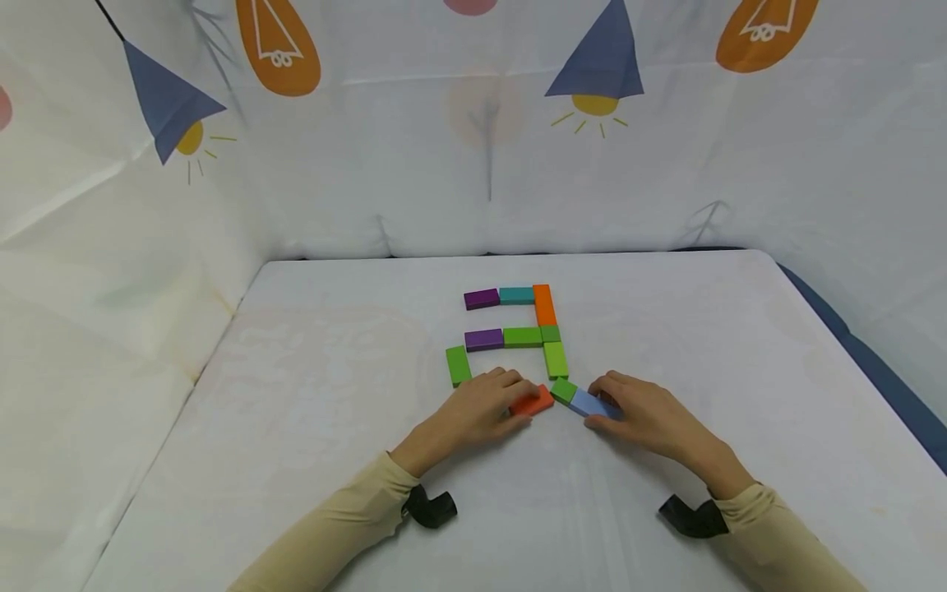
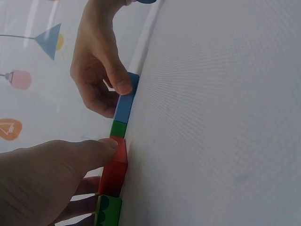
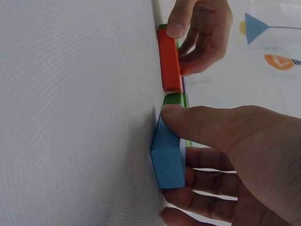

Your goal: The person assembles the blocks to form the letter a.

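My left hand (image 1: 481, 408) holds a red-orange block (image 1: 536, 401) on the table, thumb on its near side and fingers on the far side. Across from it, my right hand (image 1: 645, 417) pinches a light blue block (image 3: 168, 162) between thumb and fingers. A short green block (image 1: 564, 390) sits end to end with the blue one, right at the red-orange block's corner. Beyond the left hand lies a green block (image 1: 457, 366), its near end at the fingers. Another green block (image 1: 556, 360) lies just behind the short green one.
Further back, a row of purple (image 1: 484, 339) and green (image 1: 522, 337) blocks meets a small green block (image 1: 550, 333). Behind it, purple (image 1: 482, 299) and teal (image 1: 516, 295) blocks run to an upright-lying orange block (image 1: 544, 305). A patterned white curtain (image 1: 414, 164) hangs behind the table.
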The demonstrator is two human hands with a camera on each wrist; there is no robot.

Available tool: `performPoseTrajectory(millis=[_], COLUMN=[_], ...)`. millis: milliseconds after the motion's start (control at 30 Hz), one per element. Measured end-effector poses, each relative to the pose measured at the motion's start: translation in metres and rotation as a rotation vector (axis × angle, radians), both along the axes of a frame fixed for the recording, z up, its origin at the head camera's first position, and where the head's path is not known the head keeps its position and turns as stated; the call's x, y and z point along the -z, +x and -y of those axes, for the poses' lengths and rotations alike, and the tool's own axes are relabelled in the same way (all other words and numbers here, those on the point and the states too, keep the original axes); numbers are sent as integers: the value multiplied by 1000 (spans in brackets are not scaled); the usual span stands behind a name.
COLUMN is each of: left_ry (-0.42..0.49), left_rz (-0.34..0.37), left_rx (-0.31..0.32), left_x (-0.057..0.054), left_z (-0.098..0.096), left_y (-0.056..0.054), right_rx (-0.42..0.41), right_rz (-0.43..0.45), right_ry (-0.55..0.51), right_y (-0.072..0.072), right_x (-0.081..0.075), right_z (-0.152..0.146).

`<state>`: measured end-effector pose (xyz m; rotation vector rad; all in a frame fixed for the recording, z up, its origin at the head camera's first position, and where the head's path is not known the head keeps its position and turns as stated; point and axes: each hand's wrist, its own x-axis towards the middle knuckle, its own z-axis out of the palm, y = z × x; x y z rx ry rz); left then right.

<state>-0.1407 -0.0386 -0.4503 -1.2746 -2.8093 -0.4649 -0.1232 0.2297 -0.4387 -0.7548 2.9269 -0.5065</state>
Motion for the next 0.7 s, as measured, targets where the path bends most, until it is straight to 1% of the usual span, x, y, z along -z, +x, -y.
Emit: performPoseTrajectory(millis=[267, 433, 600, 700], left_ry=[-10, -4, 38, 70], left_rz=[2, 24, 39, 33], left_rx=[-3, -6, 9, 5], left_x=[1, 0, 2, 3], left_z=[1, 1, 2, 6], left_y=[0, 1, 1, -4], right_rx=[-2, -3, 2, 13], right_rz=[-5, 12, -5, -2], right_ry=[2, -26, -83, -115], right_y=[0, 0, -2, -6], right_x=[0, 0, 0, 1], right_z=[0, -3, -10, -15])
